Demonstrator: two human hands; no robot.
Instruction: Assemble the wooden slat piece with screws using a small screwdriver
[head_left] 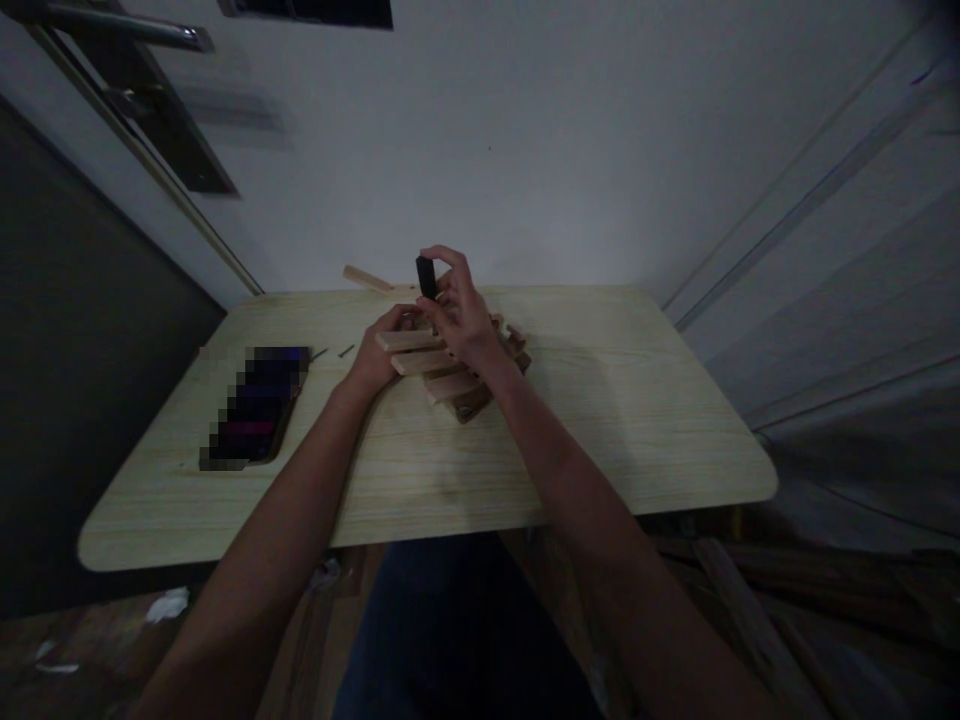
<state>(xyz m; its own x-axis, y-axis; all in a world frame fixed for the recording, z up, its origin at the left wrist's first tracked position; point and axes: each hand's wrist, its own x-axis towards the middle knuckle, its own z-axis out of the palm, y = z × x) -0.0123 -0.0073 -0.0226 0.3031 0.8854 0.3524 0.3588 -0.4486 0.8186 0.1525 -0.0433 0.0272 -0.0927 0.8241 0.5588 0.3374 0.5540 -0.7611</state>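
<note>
A pile of thin wooden slats lies near the middle of a pale wooden table. My left hand rests on the pile's left side, fingers curled over the end of the top slat. My right hand is raised just above the pile and pinches a small dark block upright between thumb and fingers. One loose slat lies at the table's far edge, by the wall.
A flat dark object, blurred out, lies on the table's left part, with two small dark bits beside it. A white wall stands right behind the table. Long wooden strips lie on the floor at the right.
</note>
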